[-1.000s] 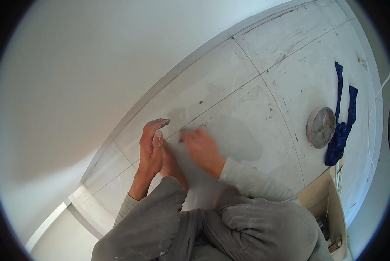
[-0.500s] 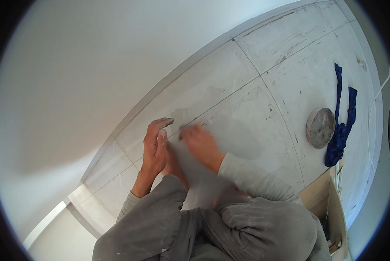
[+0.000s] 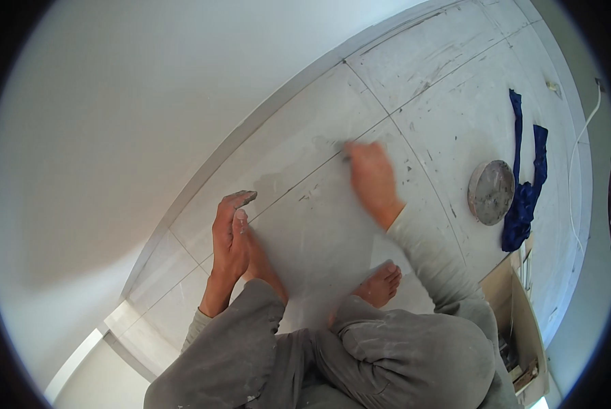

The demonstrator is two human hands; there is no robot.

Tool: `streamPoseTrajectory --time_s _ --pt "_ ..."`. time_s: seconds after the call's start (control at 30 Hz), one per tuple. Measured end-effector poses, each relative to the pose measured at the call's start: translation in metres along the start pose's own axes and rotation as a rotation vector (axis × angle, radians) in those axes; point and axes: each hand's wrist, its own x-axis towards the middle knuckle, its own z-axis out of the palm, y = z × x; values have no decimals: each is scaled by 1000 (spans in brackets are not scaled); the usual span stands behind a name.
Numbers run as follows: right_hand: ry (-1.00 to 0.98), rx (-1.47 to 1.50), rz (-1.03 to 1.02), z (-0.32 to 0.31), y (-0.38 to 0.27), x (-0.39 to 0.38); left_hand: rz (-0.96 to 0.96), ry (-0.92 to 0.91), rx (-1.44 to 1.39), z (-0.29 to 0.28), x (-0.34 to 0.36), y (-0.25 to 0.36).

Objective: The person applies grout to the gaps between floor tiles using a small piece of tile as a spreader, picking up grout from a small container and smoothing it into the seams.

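My right hand (image 3: 375,178) is closed and blurred by motion, down at a joint line between pale floor tiles (image 3: 305,238). A small dark grey edge shows at its fingertips; what it belongs to I cannot make out. To the left, my left hand (image 3: 232,235) is held above the floor near the wall side. Its fingers are bent forward and coated with grey paste, the thumb stands apart from them, and nothing shows between them. Dull damp-looking smears and dark specks lie on the tiles around both hands.
A round container of grey paste (image 3: 492,193) stands at the right, beside a dark blue cloth (image 3: 519,217). An open cardboard box (image 3: 503,293) with odds and ends is by my right knee. A white wall (image 3: 148,102) with a skirting bounds the left; a white cable (image 3: 573,184) runs at far right.
My right hand has swept forward and to the right along the tile joint, uncovering my right foot. The left hand keeps its pose; the whole view has shifted slightly.
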Motion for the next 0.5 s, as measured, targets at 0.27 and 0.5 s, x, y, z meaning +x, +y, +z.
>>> streamPoseTrajectory --time_s 0.27,0.5 --pt "147 209 72 -15 -7 -7 -44 -34 3 0 1 5" --pt "60 -97 111 0 4 23 -3 -50 38 10 2 5"
